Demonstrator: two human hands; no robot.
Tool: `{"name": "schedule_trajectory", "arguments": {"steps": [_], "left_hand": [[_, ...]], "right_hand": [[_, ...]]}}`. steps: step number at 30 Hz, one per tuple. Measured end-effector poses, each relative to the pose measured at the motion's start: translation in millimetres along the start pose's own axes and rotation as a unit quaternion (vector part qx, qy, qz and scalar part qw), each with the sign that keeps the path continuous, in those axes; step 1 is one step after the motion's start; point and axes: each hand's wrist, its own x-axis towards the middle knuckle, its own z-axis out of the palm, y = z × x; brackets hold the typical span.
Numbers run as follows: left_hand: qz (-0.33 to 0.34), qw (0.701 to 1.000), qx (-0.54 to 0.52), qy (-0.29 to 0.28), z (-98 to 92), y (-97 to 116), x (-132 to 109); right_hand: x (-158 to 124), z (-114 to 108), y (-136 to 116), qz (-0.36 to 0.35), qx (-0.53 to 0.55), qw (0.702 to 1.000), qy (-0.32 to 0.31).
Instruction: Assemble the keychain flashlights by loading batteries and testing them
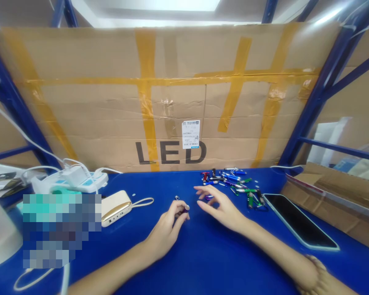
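My left hand (169, 227) rests on the blue table (203, 254), fingers curled in a pinch round a small dark keychain flashlight (178, 209) whose metal ring end sticks up. My right hand (219, 207) hovers just right of it, fingers spread and holding nothing, its fingertips close to a purple flashlight (209, 197) lying on the table. A pile of several small coloured keychain flashlights (233, 182) lies beyond the right hand.
A dark phone (298, 221) lies face up at the right. A beige power bank (115, 207) with a strap and a white power strip (76, 180) sit at the left. A taped cardboard sheet (172, 98) marked LED stands behind; a cardboard box (335, 192) lies at right.
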Motion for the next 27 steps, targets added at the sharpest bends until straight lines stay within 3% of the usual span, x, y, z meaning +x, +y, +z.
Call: {"name": "schedule_trajectory", "arguments": {"steps": [4,7,12,17,19,24,27], "left_hand": [[0.006,1.0,0.028,-0.011,-0.5,1.3,-2.1],[0.031,0.998,0.053,-0.033,-1.4,4.3,-4.8],[0.053,0.998,0.038,-0.013,-2.3,6.4,-7.7],[0.034,0.999,0.014,-0.005,-0.8,4.9,-8.9],[0.015,0.999,0.008,0.029,-0.7,3.5,-7.9],[-0.067,0.974,-0.062,0.207,-4.1,-3.4,1.9],[-0.095,0.96,-0.089,0.248,-5.3,-7.7,7.4]], "right_hand": [[11.2,2.7,20.4,-0.026,-0.134,0.99,-0.038],[25.5,11.3,19.6,-0.013,-0.191,0.98,-0.053],[47.9,34.1,9.9,0.007,-0.208,0.972,-0.112],[54.4,46.8,14.5,0.032,-0.18,0.98,-0.085],[53.5,46.1,16.0,0.038,-0.167,0.981,-0.087],[52.0,45.8,12.4,0.009,-0.162,0.982,-0.101],[52.3,48.9,10.1,0.021,-0.16,0.982,-0.1]]}}
